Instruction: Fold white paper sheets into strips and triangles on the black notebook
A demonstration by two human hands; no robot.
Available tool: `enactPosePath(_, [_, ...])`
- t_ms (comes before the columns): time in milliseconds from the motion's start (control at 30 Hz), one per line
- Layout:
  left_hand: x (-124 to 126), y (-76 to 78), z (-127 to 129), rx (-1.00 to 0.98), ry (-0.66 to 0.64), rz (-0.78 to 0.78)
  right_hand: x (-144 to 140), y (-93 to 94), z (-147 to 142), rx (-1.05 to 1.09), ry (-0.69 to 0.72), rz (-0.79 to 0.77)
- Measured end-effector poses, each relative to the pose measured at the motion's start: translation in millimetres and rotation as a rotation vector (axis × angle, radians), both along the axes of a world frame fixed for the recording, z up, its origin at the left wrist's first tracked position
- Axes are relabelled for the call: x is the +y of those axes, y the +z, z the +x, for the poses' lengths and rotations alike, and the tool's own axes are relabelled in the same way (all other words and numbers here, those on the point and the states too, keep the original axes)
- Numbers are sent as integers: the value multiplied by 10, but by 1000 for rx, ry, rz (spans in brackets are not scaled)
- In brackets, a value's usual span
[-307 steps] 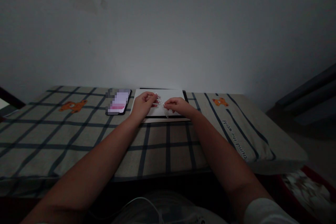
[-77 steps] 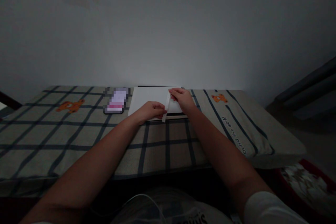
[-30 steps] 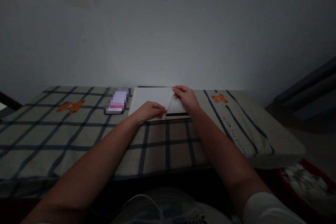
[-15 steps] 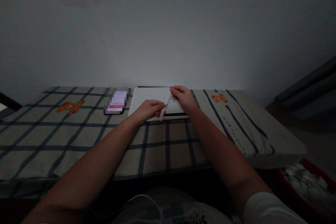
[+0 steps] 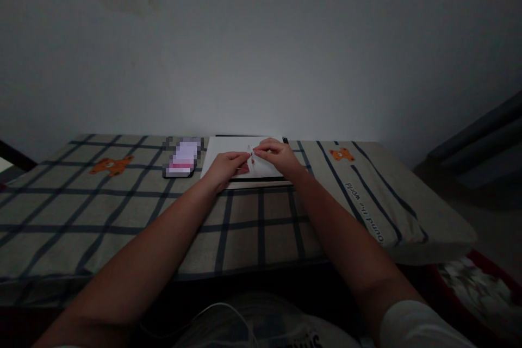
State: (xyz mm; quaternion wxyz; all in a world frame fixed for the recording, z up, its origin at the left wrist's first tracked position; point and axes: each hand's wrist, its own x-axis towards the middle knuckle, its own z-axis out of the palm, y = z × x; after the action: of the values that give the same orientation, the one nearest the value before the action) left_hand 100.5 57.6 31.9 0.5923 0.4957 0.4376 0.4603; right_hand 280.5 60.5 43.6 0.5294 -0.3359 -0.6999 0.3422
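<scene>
White paper, or something much like it, forms the narrow strip (image 5: 250,148) between your two hands, raised over the middle of a white sheet (image 5: 218,144). Your left hand (image 5: 229,166) has its thumb and forefinger pinched on the strip from one side, the other fingers curled below. Your right hand (image 5: 281,156) pinches it from the other side with thumb and forefinger, so the two sets of fingertips sit very near each other. You have the strip turned almost edge-on, standing steeply; small reddish spots show by it, too blurred to tell whether they are marks or fingertips.

Under the sheet, black edging shows along the front, at the back and at the far right corner, with a paler layer at the front beneath it. All of this lies on a checked tablecloth (image 5: 261,234) close to the wall (image 5: 261,54). To the left of the sheet, and apart from it, you have a smartphone (image 5: 185,156) with its screen lit and partly pixelated. Orange bear prints (image 5: 112,165) decorate the cloth on both sides, and dark lettering (image 5: 365,212) runs down its right part. Near your lap curves a white cable (image 5: 222,304); your right sleeve (image 5: 416,326) is white.
</scene>
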Motion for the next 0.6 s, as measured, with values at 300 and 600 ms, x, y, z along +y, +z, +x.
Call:
enactPosePath(300, [38, 85, -9, -186, 74, -112, 31, -89, -4, -161, 72, -30])
enactPosePath(600, [16, 77, -8, -135, 39, -23, 34, -103, -4, -214, 125, 3])
